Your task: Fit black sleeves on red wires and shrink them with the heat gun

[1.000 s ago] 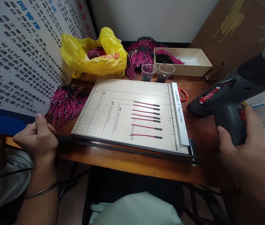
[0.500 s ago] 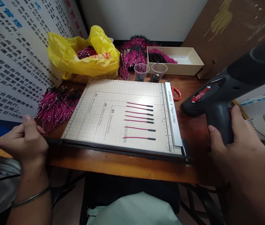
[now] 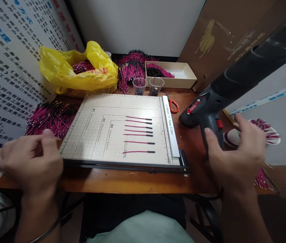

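My left hand (image 3: 31, 162), blurred, is curled closed at the front left corner of the paper cutter (image 3: 79, 143). It covers the end of the cutter's black arm (image 3: 122, 166), and what is in its fingers is hidden. My right hand (image 3: 236, 155) is open beside the grip of a dark heat gun (image 3: 220, 91), thumb near the grip and fingers spread away from the red trigger (image 3: 219, 124). Several pink wires (image 3: 138, 126) with black sleeve ends lie in a spaced row on the cutter board, sleeves pointing right.
A pink wire pile (image 3: 49, 119) lies left of the cutter. Behind stand a yellow bag (image 3: 82, 79), more bundled wires (image 3: 132, 69), two clear cups (image 3: 139, 87) and a cardboard tray (image 3: 183, 82). Red-handled scissors (image 3: 174, 106) lie by the cutter. A tipped cup (image 3: 231, 137) with wires is at right.
My right hand has loosened from the heat gun's grip, baring the trigger. My left hand has shifted right, towards the cutter board. The whole view has swung slightly, moving the scene left and down.
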{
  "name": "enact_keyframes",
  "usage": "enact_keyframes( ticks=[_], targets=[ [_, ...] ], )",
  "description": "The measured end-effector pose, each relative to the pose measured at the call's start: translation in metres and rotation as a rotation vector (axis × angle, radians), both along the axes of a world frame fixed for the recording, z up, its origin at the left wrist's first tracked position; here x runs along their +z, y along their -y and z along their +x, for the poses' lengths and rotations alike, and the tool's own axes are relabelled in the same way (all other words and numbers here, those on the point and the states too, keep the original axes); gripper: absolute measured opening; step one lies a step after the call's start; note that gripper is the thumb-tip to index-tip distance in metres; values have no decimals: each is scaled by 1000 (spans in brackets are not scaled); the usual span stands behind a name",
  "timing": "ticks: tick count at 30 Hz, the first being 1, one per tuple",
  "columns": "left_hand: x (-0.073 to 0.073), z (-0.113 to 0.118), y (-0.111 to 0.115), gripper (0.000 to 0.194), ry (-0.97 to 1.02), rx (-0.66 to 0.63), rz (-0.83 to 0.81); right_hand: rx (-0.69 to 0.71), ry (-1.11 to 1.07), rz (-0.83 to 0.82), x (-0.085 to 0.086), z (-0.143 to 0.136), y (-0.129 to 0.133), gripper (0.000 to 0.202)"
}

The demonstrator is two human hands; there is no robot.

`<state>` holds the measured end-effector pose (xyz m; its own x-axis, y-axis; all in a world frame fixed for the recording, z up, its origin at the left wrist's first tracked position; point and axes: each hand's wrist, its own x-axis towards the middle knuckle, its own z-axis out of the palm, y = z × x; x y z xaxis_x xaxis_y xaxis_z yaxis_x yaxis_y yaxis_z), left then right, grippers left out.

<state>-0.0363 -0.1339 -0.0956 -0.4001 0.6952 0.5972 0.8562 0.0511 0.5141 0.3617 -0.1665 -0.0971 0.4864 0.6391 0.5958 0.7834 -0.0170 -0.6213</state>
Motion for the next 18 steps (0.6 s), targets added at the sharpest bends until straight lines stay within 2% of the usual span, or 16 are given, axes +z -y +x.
enact_keyframes(
  ticks=[1, 2, 3, 4, 6, 7, 10, 13, 14, 16, 18],
  targets=[
    [3, 14, -1, 30, -63, -45, 76, 32, -290, 60, 9, -6, -6, 74],
    [6, 28, -2, 30, -72, -142, 75, 99, -414, 42, 19, -13, -12, 71],
    [7, 42, -3, 30, -45, -232, 58, 177, -481, 10, 28, -20, -21, 76],
    [8, 54, -4, 30, -18, -288, 38, 296, -585, -41, 37, -26, -30, 85],
    [8, 73, -7, 29, 25, -369, -6, 651, -1065, -80, 50, -36, -50, 89],
    [7, 80, -9, 29, 45, -405, -34, 768, -1282, -54, 54, -39, -59, 92],
    [6, 91, -14, 30, 160, -492, -155, 893, -2051, 314, 53, -38, -82, 85],
    [7, 92, -17, 33, 305, -569, -303, 977, -2818, 676, 45, -29, -91, 82],
    [7, 91, -17, 35, 335, -584, -333, 994, -3007, 769, 43, -26, -91, 82],
    [7, 89, -17, 38, 366, -583, -355, 996, -3130, 818, 41, -25, -90, 79],
    [6, 88, -16, 40, 389, -575, -364, 963, -3027, 708, 42, -30, -87, 70]
  ],
)
